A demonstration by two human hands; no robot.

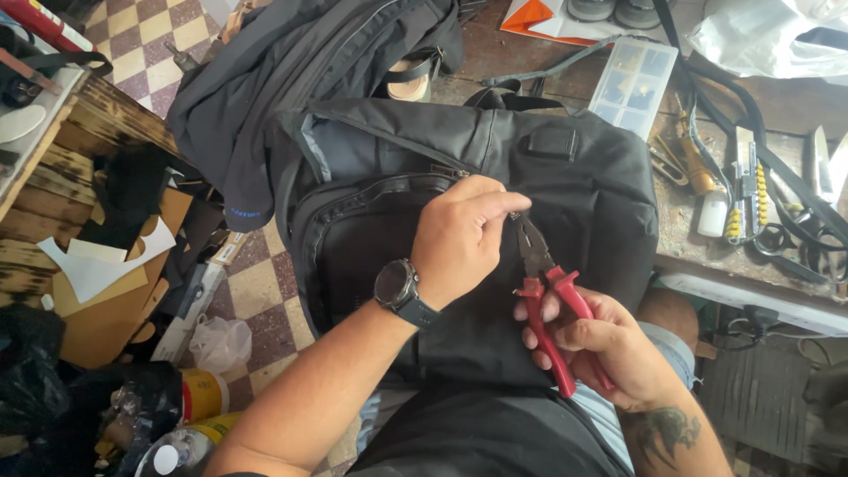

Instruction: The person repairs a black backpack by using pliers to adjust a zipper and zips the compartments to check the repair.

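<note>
A black backpack [583, 177] lies on my lap, its top leaning on the workbench edge. My left hand [464, 234], with a dark wristwatch on the wrist, pinches the bag's zipper area with closed fingers near the middle of the bag. My right hand [605, 349] grips the red handles of a pair of pliers [548, 291]. The pliers' dark jaws point up and meet the spot right under my left fingertips. What the jaws hold is hidden by my fingers.
A wooden workbench [680, 234] at right carries a clear plastic compartment box [634, 84], knives, straps and small tools. A second dark bag [291, 71] lies behind. Cardboard scraps [97, 291], bottles and plastic bags litter the checkered floor [261, 287] at left.
</note>
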